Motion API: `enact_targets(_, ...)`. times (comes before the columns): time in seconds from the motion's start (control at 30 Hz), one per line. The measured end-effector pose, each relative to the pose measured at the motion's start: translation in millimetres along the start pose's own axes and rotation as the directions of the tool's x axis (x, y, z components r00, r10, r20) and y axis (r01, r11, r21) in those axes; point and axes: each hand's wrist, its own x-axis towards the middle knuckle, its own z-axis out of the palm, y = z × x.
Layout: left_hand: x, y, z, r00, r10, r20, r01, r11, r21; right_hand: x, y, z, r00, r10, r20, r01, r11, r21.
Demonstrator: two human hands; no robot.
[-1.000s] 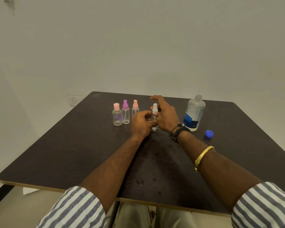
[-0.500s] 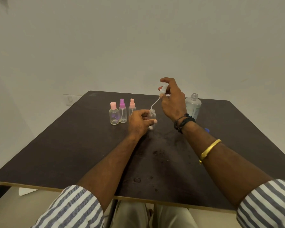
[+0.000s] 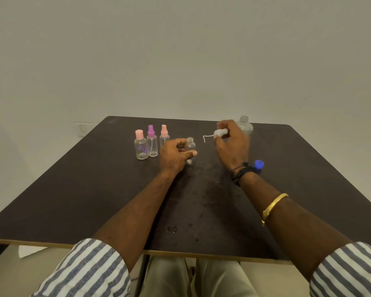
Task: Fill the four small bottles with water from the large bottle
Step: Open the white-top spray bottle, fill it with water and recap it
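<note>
Clear plastic, neck bare now: your left hand (image 3: 176,154) curls its fingers round the open small bottle (image 3: 190,145), upright on the table (image 3: 73,189). Your right hand (image 3: 231,144) has pulled the white spray top (image 3: 220,132) out and carried it right, pinched, tube trailing. Just behind that hand, the large bottle (image 3: 244,125) stands uncapped. The three capped small bottles (image 3: 152,144) wait far left. Pouring looks close.
</note>
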Motion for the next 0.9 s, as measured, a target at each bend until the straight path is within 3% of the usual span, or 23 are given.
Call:
enact_targets(0.23,-1,0,0,1.0,-0.001,0.007,0.001,1.0,-0.027,-25,23,-4,0.966,0.177,0.189,-0.125,0.958,-0.257)
enact_targets(0.43,-2,0,-1,1.0,0.012,0.005,-0.012,1.0,-0.004,-32,26,-6,0.917,0.269,0.296,-0.127,0.897,-0.423)
enact_targets(0.7,1,-2,0,1.0,-0.004,0.001,0.004,1.0,-0.017,-34,30,-3,0.864,0.35,0.362,-0.144,0.861,-0.488)
enact_targets(0.9,2,-4,1,1.0,-0.005,-0.002,0.005,1.0,0.009,-33,28,-4,0.867,0.349,0.355,-0.153,0.865,-0.477)
